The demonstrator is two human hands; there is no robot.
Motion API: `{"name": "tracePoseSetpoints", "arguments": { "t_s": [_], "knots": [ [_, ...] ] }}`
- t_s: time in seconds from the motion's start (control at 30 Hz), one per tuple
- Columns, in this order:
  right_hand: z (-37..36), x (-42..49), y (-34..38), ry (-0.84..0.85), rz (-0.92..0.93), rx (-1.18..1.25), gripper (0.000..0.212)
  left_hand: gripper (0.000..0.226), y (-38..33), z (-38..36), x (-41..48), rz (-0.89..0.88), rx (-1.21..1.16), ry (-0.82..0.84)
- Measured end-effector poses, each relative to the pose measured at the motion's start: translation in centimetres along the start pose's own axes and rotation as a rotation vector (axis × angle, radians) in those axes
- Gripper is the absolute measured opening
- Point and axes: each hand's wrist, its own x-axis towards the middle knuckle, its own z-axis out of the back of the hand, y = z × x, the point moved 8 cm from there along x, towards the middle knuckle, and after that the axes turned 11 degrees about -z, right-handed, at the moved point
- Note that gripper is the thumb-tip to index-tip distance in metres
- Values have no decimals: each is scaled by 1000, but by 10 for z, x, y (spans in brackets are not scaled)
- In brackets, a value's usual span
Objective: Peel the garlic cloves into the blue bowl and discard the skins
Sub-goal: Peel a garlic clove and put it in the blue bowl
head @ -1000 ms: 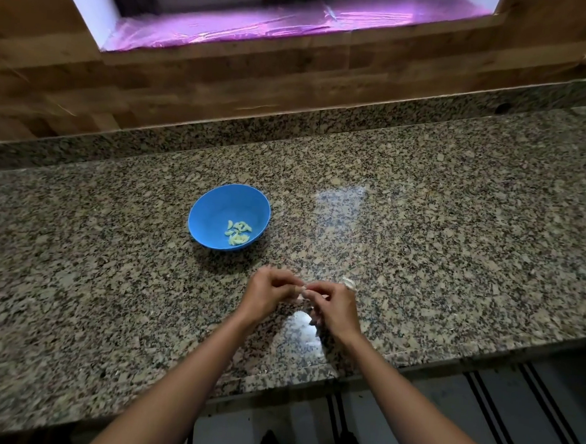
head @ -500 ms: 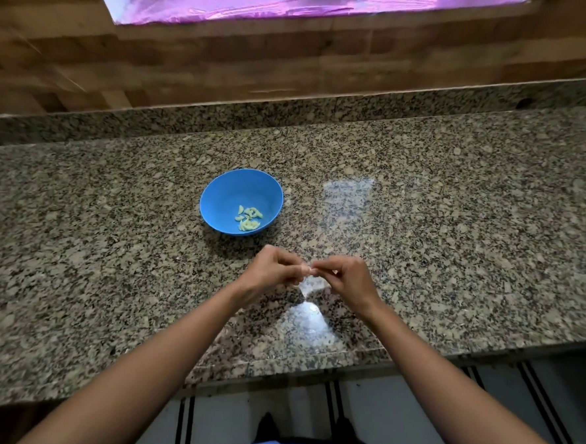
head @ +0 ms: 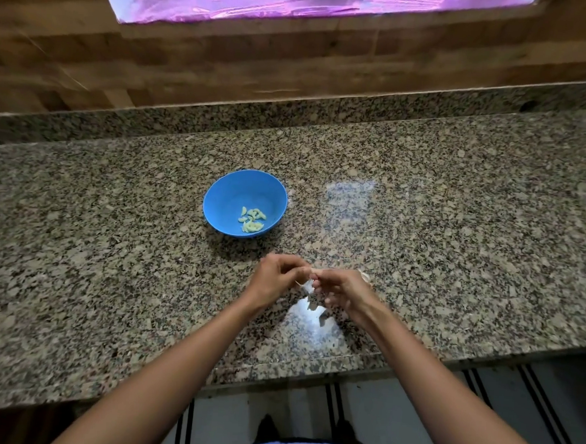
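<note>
Garlic clove (head: pixel 311 275) mostly hidden between your pinching fingertips; left hand (head: pixel 277 279) and right hand (head: pixel 344 292) both curl round it, white skin (head: pixel 307 286) dangling.

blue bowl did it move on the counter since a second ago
No. The blue bowl keeps its spot relative to the granite backsplash strip behind it; its shift in the picture comes from the head camera moving.

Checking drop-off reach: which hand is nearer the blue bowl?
Left. The left hand is at the near side of the blue bowl, slightly right of it; the right hand is farther right.
</note>
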Motion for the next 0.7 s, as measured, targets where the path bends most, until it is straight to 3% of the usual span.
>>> {"name": "tracePoseSetpoints", "arguments": {
  "t_s": [0.13, 0.2, 0.33, 0.43, 0.5, 0.7],
  "knots": [
    [3, -3, 3, -56, 51, -66, 19, 15, -5, 1, 1, -89, 351, -38],
    [7, -5, 5, -76, 68, -56, 17, 20, -6, -2, -1, -110, 414, -26],
    [17, -7, 3, -138, 97, -224, 13, 30, 13, -6, -11, -20, 355, 0],
    [16, -6, -2, -169, 118, -398, 17, 16, 21, -5, -17, 42, 284, -12],
    [12, -6, -4, -168, 138, -478, 14, 23, 21, -8, -17, 54, 183, -33],
    [2, -8, -5, -48, 139, -415, 15, 12, 21, -12, -18, 79, 9, -65]
  ]
}}
